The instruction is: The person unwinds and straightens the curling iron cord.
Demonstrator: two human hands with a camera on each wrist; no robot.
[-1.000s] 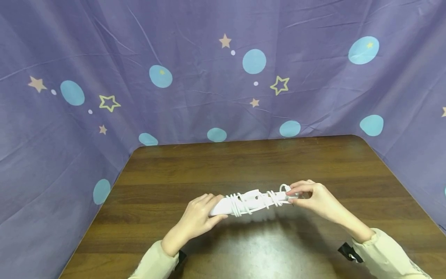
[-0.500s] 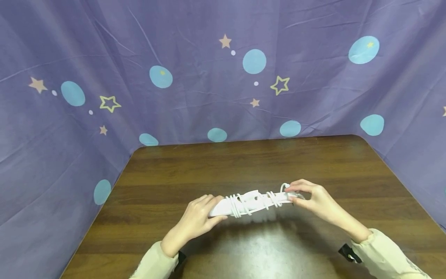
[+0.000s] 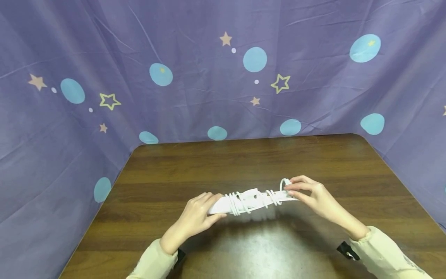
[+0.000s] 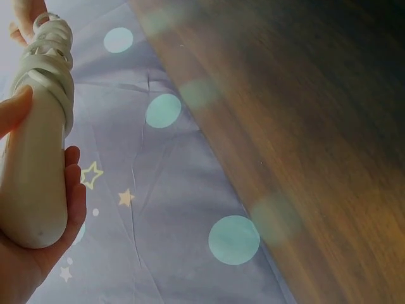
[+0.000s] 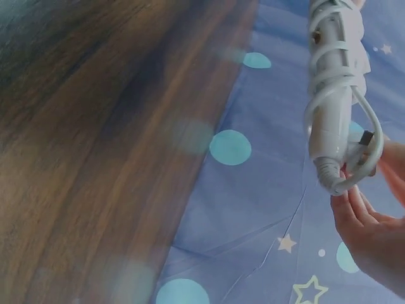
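A white wand-shaped electric appliance (image 3: pixel 244 202) is held up in front of me, tilted slightly, with its white cord (image 5: pixel 335 82) wound round it in several turns. My left hand (image 3: pixel 196 213) grips the thick rounded left end, thumb on one side and fingers curled on the other, as the left wrist view shows. At the opposite end, where the cord leaves the body, my right hand (image 3: pixel 313 193) pinches the small white plug (image 5: pixel 361 149) with its dark prong. A loop of cord stands up beside those fingers. The fingers partly hide the plug.
Beneath the hands lies a brown wood-grain table (image 3: pixel 223 162) with a glossy bright patch near its front. A purple curtain (image 3: pixel 195 104) with stars and blue ovals hangs behind and along the sides. Black straps (image 3: pixel 347 251) show by the sleeves.
My right fingers have shifted around the plug end, and the cord loop there stands slightly higher. The left hand keeps its grip, and the appliance has hardly moved.
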